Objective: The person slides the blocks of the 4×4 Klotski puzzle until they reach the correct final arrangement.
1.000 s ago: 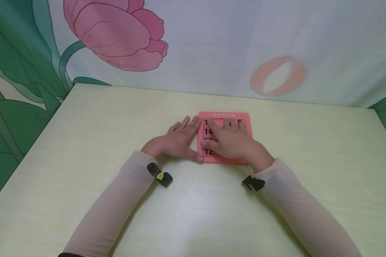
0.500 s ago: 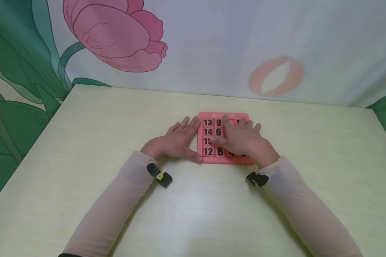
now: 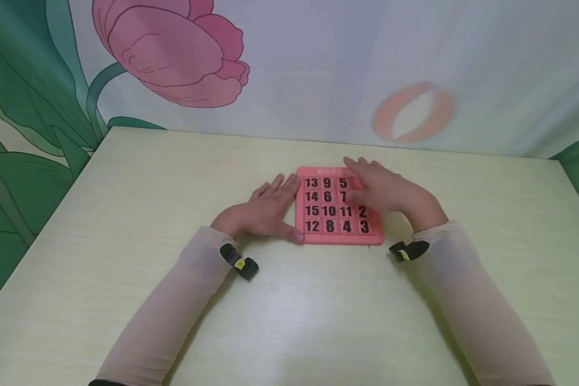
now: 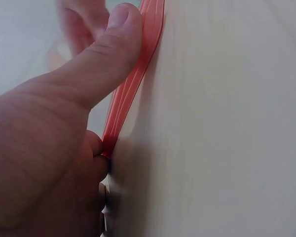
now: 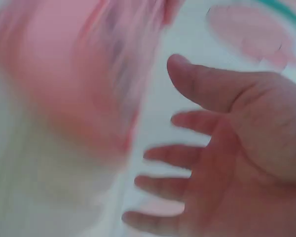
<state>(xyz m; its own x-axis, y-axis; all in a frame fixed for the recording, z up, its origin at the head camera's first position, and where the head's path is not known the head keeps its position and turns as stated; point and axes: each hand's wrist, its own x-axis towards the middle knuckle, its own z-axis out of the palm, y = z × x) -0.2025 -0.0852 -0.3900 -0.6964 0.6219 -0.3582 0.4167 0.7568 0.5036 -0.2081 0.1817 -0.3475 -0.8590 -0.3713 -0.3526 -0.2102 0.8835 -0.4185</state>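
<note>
A pink sliding number puzzle (image 3: 338,240) lies flat on the table, with black numbers on its square tiles. Against its left edge rests my left hand (image 3: 265,215), fingers extended and thumb (image 4: 113,54) at the near left corner; nothing is gripped. Over the puzzle's far right part is my right hand (image 3: 393,188), covering the right ends of the upper two rows. In the right wrist view its fingers (image 5: 172,157) are spread and fairly straight, apart from the blurred puzzle. Whether a fingertip touches a tile is hidden in the head view.
The pale table (image 3: 289,316) extends around the puzzle on all sides. Behind its far edge hangs a light cloth (image 3: 309,64) printed with a pink flower and green leaves. Black straps (image 3: 241,262) sit on both sleeved wrists.
My right hand has moved right across the puzzle, uncovering more tiles. The 9 has shifted left into the second column and the 5 into the third. My left hand stays in place.
</note>
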